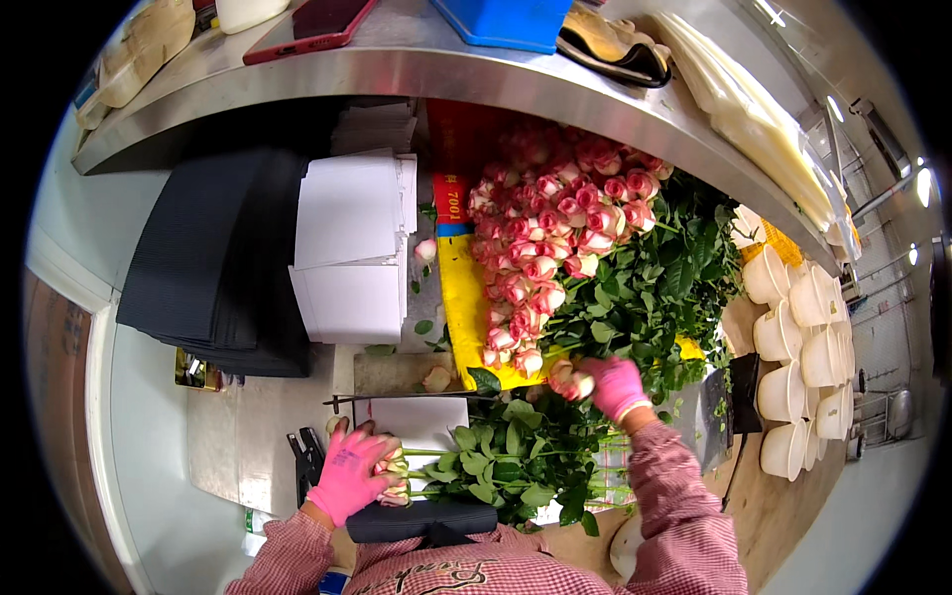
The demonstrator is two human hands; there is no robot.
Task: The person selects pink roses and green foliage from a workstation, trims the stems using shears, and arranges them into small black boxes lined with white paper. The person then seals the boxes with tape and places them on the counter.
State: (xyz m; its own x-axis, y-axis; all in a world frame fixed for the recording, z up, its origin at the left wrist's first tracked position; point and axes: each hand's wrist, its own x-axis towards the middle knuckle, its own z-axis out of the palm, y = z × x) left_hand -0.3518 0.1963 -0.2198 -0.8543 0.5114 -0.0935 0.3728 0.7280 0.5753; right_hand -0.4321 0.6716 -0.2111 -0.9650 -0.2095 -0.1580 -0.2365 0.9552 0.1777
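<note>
My left hand (349, 472), in a pink glove with darkened fingertips, is curled against the heads of several pale roses (397, 478). Their green leafy stems (506, 461) stretch rightward across a white sheet (426, 420) in front of me. Farther right, my right hand (617, 387), gloved in pink too, is closed at a pink-and-white rose (569, 380), whose head points left. Just beyond it lies a large heap of pink-and-white roses (555, 233), with their leaves (645, 288) toward the right, on a yellow and red sheet (460, 307).
Stacks of black board (203, 248) and white sheets (347, 218) stand at the left. A black stapler-like tool (306, 462) lies beside my left hand. Overhead, a metal shelf (397, 61) carries a red phone (309, 28) and blue container (506, 22). White tubs (783, 392) are stacked right.
</note>
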